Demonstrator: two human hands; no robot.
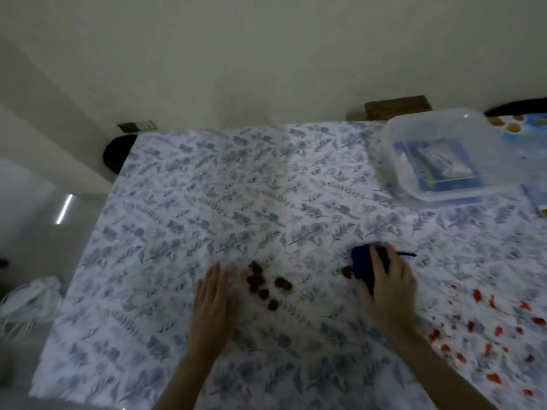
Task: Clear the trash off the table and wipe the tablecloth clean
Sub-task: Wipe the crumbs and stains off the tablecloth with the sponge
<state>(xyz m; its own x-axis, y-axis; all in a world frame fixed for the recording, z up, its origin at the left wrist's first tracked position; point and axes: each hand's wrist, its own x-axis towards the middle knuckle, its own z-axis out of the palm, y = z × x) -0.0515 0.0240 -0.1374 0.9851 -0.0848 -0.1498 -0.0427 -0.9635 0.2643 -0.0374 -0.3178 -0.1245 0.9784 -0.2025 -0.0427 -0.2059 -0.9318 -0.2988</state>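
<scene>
The cluster of dark red-brown scraps (263,287) lies on the leaf-print tablecloth (183,220) between the hands. It is just right of the left hand (216,303), which rests flat, fingers straight, holding nothing. The right hand (390,287) is farther off, curled over a wadded dark blue cloth (362,261) with one brown bit (345,272) at its left edge. A leftward sweep looks likeliest. Brighter red scraps (488,332) are scattered beyond the right hand.

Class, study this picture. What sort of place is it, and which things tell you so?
Probably a room in a home, at a dining table: a leaf-print tablecloth strewn with dark red scraps, a clear plastic container, and the right hand gripping a dark blue cloth.
</scene>
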